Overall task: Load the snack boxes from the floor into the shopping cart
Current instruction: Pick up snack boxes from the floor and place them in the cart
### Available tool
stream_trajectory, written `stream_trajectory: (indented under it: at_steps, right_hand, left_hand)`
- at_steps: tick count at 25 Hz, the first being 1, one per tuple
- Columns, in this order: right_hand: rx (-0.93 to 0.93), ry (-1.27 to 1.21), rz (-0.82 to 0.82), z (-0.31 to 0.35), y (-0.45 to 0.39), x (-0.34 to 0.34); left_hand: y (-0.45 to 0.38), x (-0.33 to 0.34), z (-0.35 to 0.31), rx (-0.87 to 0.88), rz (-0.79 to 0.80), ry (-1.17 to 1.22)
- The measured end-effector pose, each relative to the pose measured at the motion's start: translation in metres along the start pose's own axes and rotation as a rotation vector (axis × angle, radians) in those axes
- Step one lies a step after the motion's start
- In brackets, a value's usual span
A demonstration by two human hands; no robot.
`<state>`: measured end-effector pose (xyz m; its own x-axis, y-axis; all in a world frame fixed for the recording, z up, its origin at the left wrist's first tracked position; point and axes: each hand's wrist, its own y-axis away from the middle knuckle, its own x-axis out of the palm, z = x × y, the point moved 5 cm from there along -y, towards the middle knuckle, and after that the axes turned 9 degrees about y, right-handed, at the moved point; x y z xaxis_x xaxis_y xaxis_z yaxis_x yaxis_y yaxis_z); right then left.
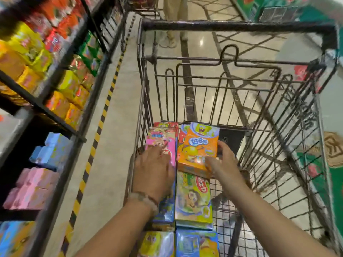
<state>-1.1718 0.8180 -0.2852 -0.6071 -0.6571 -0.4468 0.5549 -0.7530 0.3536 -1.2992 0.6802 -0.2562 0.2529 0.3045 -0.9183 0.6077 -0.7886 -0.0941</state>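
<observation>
Boxes at risk of toppling in the shopping cart point(239, 26).
We gripped the orange box point(199, 147) with our right hand point(221, 160), tilted on the stack; our left hand point(154, 167) lay flat on the pink box point(163, 143).

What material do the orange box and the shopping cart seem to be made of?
Orange box: probably printed cardboard with a glossy finish; it has flat faces, sharp edges and a light glare near the right hand.
Shopping cart: dark metal wire, likely coated or painted; thin rods form an open grid.

Glossy tiled floor point(202, 13); stocked shelves point(55, 75) left; striped floor tape point(104, 115) alongside
</observation>
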Motion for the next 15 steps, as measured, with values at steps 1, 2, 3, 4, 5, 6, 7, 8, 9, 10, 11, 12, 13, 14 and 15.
stream_trajectory:
  at_steps: [1, 2, 3, 4, 5, 6, 7, 8, 9, 10, 11, 12, 13, 14, 15]
  right_hand:
    - [-0.115, 0.163, 0.0, 0.003, 0.006, 0.002]
    - [-0.21, 0.299, 0.005, 0.006, 0.009, 0.007]
    - [-0.27, 0.394, 0.018, 0.006, 0.008, 0.012]
    - [-0.294, 0.452, 0.029, 0.008, 0.004, 0.016]
    - [-0.307, 0.486, 0.038, 0.009, -0.002, 0.018]
    - [-0.325, 0.516, 0.056, 0.012, -0.009, 0.02]
    - [-0.346, 0.547, 0.073, 0.013, -0.016, 0.023]
    - [-0.358, 0.581, 0.085, 0.014, -0.021, 0.024]
    - [-0.352, 0.613, 0.096, 0.013, -0.027, 0.025]
    - [-0.329, 0.641, 0.114, 0.012, -0.03, 0.024]
    - [-0.31, 0.668, 0.128, 0.011, -0.031, 0.024]
    - [-0.298, 0.699, 0.139, 0.011, -0.032, 0.023]
    - [-0.292, 0.729, 0.144, 0.011, -0.031, 0.023]
    - [-0.288, 0.748, 0.146, 0.01, -0.03, 0.023]
    - [-0.29, 0.755, 0.143, 0.009, -0.03, 0.022]
  left_hand:
    - [0.004, 0.005, 0.001, 0.015, 0.042, -0.028]
    - [0.003, 0.011, 0.003, 0.023, 0.107, -0.028]
    - [-0.001, 0.018, 0.007, 0.02, 0.156, -0.021]
    - [-0.007, 0.023, 0.011, 0.021, 0.197, -0.038]
    - [-0.014, 0.027, 0.014, 0.006, 0.237, -0.059]
    - [-0.02, 0.03, 0.018, -0.021, 0.267, -0.065]
    - [-0.027, 0.033, 0.02, -0.042, 0.283, -0.057]
    - [-0.031, 0.036, 0.021, -0.051, 0.299, -0.056]
    - [-0.033, 0.038, 0.021, -0.055, 0.304, -0.034]
    - [-0.032, 0.039, 0.019, -0.064, 0.306, 0.001]
    - [-0.029, 0.04, 0.016, -0.076, 0.305, 0.035]
    - [-0.026, 0.042, 0.015, -0.078, 0.299, 0.066]
    - [-0.022, 0.043, 0.015, -0.079, 0.271, 0.107]
    - [-0.019, 0.043, 0.015, -0.086, 0.232, 0.151]
    - [-0.018, 0.044, 0.016, -0.088, 0.182, 0.186]
